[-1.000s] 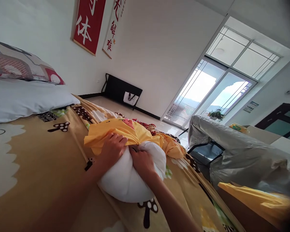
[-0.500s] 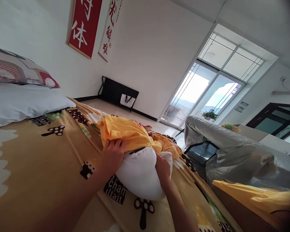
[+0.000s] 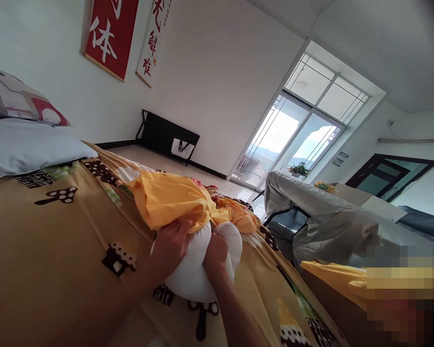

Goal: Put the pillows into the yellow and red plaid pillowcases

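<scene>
A white pillow [image 3: 190, 277] lies on the patterned bedding before me, its far part hidden under a yellow pillowcase [image 3: 168, 197]. My left hand [image 3: 172, 245] is closed on the near edge of the yellow cloth, over the pillow's left side. To its right, my right hand [image 3: 215, 250] is curled into a fist on the white pillow and presses a deep fold into it. The pillow bulges on both sides of that fist. How far the pillow reaches inside the cloth cannot be seen.
Tan mushroom-print bedding [image 3: 58, 231] spreads under everything. Another white pillow [image 3: 29, 144] and a patterned pillow [image 3: 25, 96] are stacked at the left. Plastic-covered furniture [image 3: 321, 221] stands at the right. More yellow cloth [image 3: 336, 277] shows at lower right beside a pixelated patch.
My right hand has moved left, closer to my left hand, and now bunches the pillow's middle. The left hand's fingers have curled tighter on the cloth. The view has shifted slightly right.
</scene>
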`<state>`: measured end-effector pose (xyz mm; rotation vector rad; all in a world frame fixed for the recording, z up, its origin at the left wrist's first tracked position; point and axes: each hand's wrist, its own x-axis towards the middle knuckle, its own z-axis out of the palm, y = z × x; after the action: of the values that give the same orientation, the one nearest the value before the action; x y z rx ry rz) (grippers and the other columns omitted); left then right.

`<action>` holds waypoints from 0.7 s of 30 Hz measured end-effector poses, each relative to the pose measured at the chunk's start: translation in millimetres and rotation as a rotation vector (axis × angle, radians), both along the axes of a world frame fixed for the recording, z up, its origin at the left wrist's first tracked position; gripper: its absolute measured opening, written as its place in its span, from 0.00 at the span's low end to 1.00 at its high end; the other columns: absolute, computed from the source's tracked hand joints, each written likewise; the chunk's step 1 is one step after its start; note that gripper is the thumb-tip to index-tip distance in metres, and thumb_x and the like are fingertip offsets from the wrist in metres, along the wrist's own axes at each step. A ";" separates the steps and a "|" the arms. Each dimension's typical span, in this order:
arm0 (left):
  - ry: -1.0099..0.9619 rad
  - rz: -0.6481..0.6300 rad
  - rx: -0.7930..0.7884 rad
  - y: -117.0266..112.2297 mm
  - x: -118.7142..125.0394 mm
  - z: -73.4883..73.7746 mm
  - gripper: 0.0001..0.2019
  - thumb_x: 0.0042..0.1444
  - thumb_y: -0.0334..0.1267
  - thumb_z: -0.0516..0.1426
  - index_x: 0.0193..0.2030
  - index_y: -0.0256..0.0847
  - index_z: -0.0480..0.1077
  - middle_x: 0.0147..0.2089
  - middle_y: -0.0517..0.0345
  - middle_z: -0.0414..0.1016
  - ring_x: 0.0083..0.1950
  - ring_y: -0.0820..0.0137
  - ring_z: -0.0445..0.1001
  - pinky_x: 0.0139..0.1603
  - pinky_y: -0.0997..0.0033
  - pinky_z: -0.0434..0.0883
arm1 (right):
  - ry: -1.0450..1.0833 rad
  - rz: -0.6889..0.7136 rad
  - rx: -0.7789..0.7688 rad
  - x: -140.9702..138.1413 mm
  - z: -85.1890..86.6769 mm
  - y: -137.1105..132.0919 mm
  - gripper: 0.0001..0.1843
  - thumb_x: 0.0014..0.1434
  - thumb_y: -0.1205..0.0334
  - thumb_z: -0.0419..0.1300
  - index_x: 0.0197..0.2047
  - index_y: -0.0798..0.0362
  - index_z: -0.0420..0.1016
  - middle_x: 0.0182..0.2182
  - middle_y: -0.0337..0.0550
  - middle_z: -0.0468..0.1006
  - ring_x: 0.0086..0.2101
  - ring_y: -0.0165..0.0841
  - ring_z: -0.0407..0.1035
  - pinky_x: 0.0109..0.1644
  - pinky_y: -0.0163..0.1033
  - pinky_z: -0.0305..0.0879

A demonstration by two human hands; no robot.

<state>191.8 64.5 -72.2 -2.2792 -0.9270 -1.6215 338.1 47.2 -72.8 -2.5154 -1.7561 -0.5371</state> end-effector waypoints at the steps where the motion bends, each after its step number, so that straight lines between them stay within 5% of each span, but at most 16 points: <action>1: 0.042 0.010 -0.016 2.3 0.5 -1.2 0.07 0.58 0.28 0.50 0.38 0.41 0.67 0.32 0.56 0.77 0.36 0.66 0.76 0.36 0.69 0.70 | -0.001 0.010 -0.019 -11.0 0.8 2.2 0.14 0.59 0.75 0.51 0.37 0.59 0.79 0.31 0.57 0.80 0.33 0.40 0.77 0.32 0.37 0.68; 6: 0.181 0.200 -0.140 14.2 -2.1 -6.5 0.06 0.59 0.29 0.50 0.34 0.40 0.66 0.29 0.55 0.74 0.31 0.64 0.74 0.30 0.67 0.66 | -0.072 0.119 -0.021 -58.9 3.2 7.4 0.20 0.61 0.77 0.47 0.54 0.62 0.69 0.34 0.59 0.78 0.35 0.40 0.75 0.33 0.38 0.69; 10: 0.266 0.296 -0.167 18.2 -5.4 -13.2 0.09 0.63 0.34 0.46 0.35 0.40 0.65 0.32 0.55 0.73 0.33 0.62 0.74 0.28 0.66 0.64 | -0.092 0.215 0.104 -55.7 -5.0 -3.9 0.23 0.63 0.72 0.46 0.61 0.59 0.63 0.36 0.58 0.77 0.36 0.41 0.72 0.34 0.41 0.69; 15: 0.288 0.238 -0.274 27.2 -6.1 -23.2 0.10 0.64 0.33 0.45 0.36 0.40 0.65 0.36 0.54 0.74 0.36 0.63 0.74 0.30 0.68 0.65 | 0.066 0.415 0.240 -33.7 -11.9 -44.3 0.25 0.66 0.61 0.47 0.65 0.52 0.60 0.44 0.53 0.76 0.43 0.41 0.69 0.48 0.46 0.64; 18: 0.168 0.127 -0.369 33.6 -9.7 -21.9 0.08 0.65 0.34 0.46 0.39 0.39 0.65 0.40 0.53 0.75 0.40 0.64 0.74 0.37 0.67 0.67 | 0.112 0.480 0.136 -34.3 -5.7 -64.7 0.39 0.56 0.47 0.59 0.67 0.53 0.56 0.50 0.56 0.72 0.47 0.48 0.65 0.53 0.53 0.59; 21: -0.009 -0.016 -0.387 33.7 -14.3 -14.8 0.07 0.64 0.36 0.48 0.37 0.40 0.65 0.38 0.55 0.75 0.41 0.66 0.74 0.41 0.68 0.68 | 0.090 0.508 0.010 -41.5 1.6 -66.0 0.47 0.47 0.46 0.66 0.67 0.52 0.56 0.51 0.57 0.70 0.48 0.51 0.63 0.52 0.54 0.59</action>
<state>177.4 98.2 -87.1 -2.5264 -1.3280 -1.5717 296.6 -18.8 -71.2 -1.9279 -2.2262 -0.3885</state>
